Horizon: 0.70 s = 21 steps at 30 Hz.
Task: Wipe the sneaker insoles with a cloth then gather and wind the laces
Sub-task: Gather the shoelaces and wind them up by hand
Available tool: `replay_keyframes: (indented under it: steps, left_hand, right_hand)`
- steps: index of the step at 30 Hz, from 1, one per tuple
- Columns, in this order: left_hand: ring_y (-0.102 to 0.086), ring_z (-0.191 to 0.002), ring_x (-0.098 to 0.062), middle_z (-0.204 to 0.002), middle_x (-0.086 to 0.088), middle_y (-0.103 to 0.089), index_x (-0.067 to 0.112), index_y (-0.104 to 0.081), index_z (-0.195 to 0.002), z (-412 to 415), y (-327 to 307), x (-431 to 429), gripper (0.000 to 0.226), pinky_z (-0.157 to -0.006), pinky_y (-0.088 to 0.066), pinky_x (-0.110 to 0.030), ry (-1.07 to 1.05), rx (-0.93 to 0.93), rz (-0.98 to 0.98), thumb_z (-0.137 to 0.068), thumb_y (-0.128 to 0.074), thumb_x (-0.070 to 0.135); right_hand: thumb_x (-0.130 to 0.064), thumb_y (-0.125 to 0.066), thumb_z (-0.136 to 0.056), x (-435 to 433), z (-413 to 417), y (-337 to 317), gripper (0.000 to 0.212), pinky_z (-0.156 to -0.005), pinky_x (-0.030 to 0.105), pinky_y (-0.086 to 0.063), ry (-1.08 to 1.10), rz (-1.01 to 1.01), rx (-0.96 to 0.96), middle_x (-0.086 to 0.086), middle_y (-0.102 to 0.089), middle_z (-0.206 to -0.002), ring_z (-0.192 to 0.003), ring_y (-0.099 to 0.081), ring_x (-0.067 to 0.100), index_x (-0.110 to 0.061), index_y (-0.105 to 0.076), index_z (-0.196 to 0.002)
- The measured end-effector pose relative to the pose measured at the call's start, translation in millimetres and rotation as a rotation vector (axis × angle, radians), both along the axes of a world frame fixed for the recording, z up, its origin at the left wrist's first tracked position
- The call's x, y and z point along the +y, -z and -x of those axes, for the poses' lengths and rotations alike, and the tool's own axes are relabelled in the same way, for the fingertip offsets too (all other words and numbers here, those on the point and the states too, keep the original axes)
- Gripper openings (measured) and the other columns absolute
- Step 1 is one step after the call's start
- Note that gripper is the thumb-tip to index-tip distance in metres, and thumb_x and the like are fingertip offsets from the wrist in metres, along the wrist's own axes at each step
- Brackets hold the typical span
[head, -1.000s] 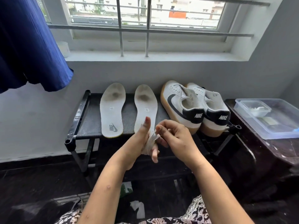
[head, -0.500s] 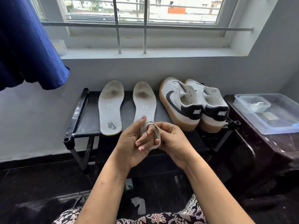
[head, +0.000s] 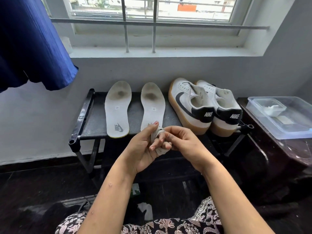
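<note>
the lace (head: 156,134) sat coiled round the curled fingers of the left hand (head: 141,147), held in front of the near edge of the rack (head: 94,122). the right hand (head: 184,142) came in from the side, fingers bent, thumb and forefinger pinching the lace at the top of the coil. both hands touched. two insoles (head: 118,108) lay flat side by side on the rack, heels nearest. two sneakers (head: 191,105) stood just beside them on the right, heels nearest, touching each other. a clear tub (head: 293,125) sat further right. a blue cloth (head: 30,43) hung upper left.
</note>
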<state>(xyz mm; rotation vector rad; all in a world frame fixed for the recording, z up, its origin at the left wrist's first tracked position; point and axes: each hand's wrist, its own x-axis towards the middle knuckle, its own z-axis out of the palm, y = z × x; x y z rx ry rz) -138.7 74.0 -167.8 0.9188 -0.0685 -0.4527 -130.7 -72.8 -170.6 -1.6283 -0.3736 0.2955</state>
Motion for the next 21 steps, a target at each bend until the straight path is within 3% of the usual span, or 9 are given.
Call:
replay_keyframes:
  steps: [2,5,7,11,14,17,19,21]
  left_hand:
    - [-0.063,-0.055,-0.017,-0.034,0.000,-0.038,0.009,-0.057,-0.051,0.0,-2.3,-0.1,0.052,-0.076,-0.053,-0.029,0.006,0.014,-0.023,-0.091,-0.039,0.038]
    - [-0.066,-0.055,-0.017,-0.038,-0.001,-0.046,0.007,-0.060,-0.053,0.2,-8.8,-0.1,0.057,-0.072,-0.055,-0.030,-0.003,0.037,-0.033,-0.096,-0.036,0.036]
    - [-0.066,-0.053,-0.017,-0.040,-0.002,-0.049,0.005,-0.061,-0.054,0.0,-10.7,-0.6,0.057,-0.064,-0.057,-0.028,-0.047,0.058,-0.049,-0.097,-0.038,0.033]
    - [-0.056,-0.043,-0.008,-0.047,-0.001,-0.057,0.002,-0.064,-0.075,-4.3,-6.9,-1.0,0.035,-0.065,-0.052,-0.029,-0.289,0.022,-0.173,-0.095,-0.049,0.025]
    - [-0.051,-0.040,-0.003,-0.045,0.005,-0.053,0.006,-0.063,-0.081,-5.1,-3.6,-3.8,0.032,-0.063,-0.046,-0.026,-0.311,-0.007,-0.249,-0.097,-0.046,0.027]
    - [-0.061,-0.057,-0.005,-0.064,0.003,-0.069,0.011,-0.066,-0.089,-4.6,-0.6,-6.2,0.039,-0.061,-0.050,-0.023,-0.262,-0.006,-0.311,-0.100,-0.037,0.035]
    - [-0.064,-0.075,-0.012,-0.087,-0.006,-0.074,0.012,-0.068,-0.098,-5.9,1.5,-6.9,0.042,-0.065,-0.052,-0.024,-0.243,-0.004,-0.322,-0.100,-0.035,0.039]
    - [-0.062,-0.076,-0.014,-0.093,-0.009,-0.072,0.013,-0.067,-0.098,-6.5,3.0,-8.4,0.042,-0.067,-0.051,-0.025,-0.248,0.001,-0.328,-0.100,-0.034,0.039]
  right_hand:
    - [-0.034,-0.052,-0.092,2.1,0.6,1.6,0.016,-0.082,0.053,-0.046,0.011,0.030,-0.018,0.007,-0.063,-0.086,-0.085,-0.054,0.022,-0.027,-0.065,-0.086]
    - [-0.026,-0.045,-0.099,4.9,1.4,3.7,0.020,-0.066,0.027,-0.039,0.027,0.049,-0.030,0.002,-0.058,-0.082,-0.075,-0.048,0.011,-0.025,-0.059,-0.084]
    - [-0.025,-0.043,-0.100,6.2,1.5,4.4,0.019,-0.064,0.022,-0.037,0.027,0.066,-0.028,-0.004,-0.057,-0.083,-0.075,-0.048,0.006,-0.024,-0.058,-0.088]
    - [-0.026,-0.044,-0.098,6.9,-2.5,6.0,0.014,-0.066,0.022,-0.040,0.080,-0.027,0.014,-0.007,-0.059,-0.091,-0.081,-0.051,0.003,-0.024,-0.057,-0.093]
    - [-0.022,-0.045,-0.099,7.2,-2.9,5.8,0.016,-0.066,0.023,-0.040,0.077,-0.053,0.018,-0.002,-0.061,-0.094,-0.082,-0.052,0.005,-0.014,-0.059,-0.103]
    - [-0.022,-0.051,-0.096,8.0,-3.4,8.9,0.014,-0.069,0.023,-0.041,0.113,-0.004,-0.031,-0.006,-0.065,-0.091,-0.081,-0.056,0.006,-0.015,-0.060,-0.103]
    - [-0.023,-0.057,-0.091,7.8,-5.1,10.8,0.009,-0.074,0.022,-0.044,0.158,0.059,-0.156,-0.009,-0.061,-0.109,-0.085,-0.057,0.006,-0.026,-0.062,-0.097]
    - [-0.021,-0.061,-0.086,7.5,-5.6,10.7,0.014,-0.079,0.026,-0.050,0.189,0.089,-0.246,-0.009,-0.052,-0.123,-0.090,-0.057,0.007,-0.032,-0.058,-0.095]
